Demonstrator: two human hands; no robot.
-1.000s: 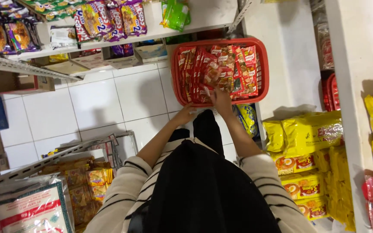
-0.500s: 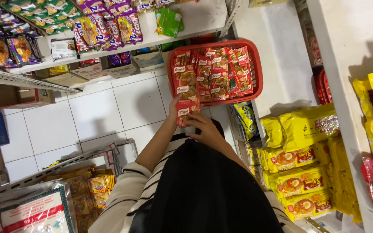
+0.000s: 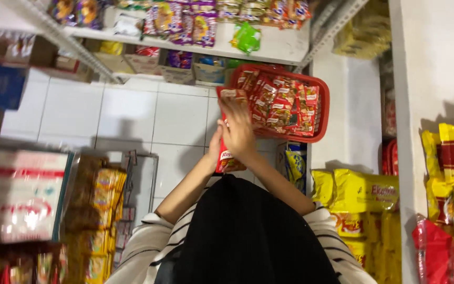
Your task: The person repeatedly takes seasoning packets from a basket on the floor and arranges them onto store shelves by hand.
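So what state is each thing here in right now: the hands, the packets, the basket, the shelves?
left hand: gripping the red packets from the side
right hand: spread flat over the red packets
red packets: a strip, held up above the floor
red basket: on the floor, full of red packets
white shelf: stocked along its back, bare at the front
yellow bags: stacked on the right

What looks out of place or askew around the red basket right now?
Only small things stand out. The red plastic basket sits on the white tiled floor, its red sachets heaped at mixed angles. A green packet lies loose and tilted on the white shelf. No spill or damage shows.
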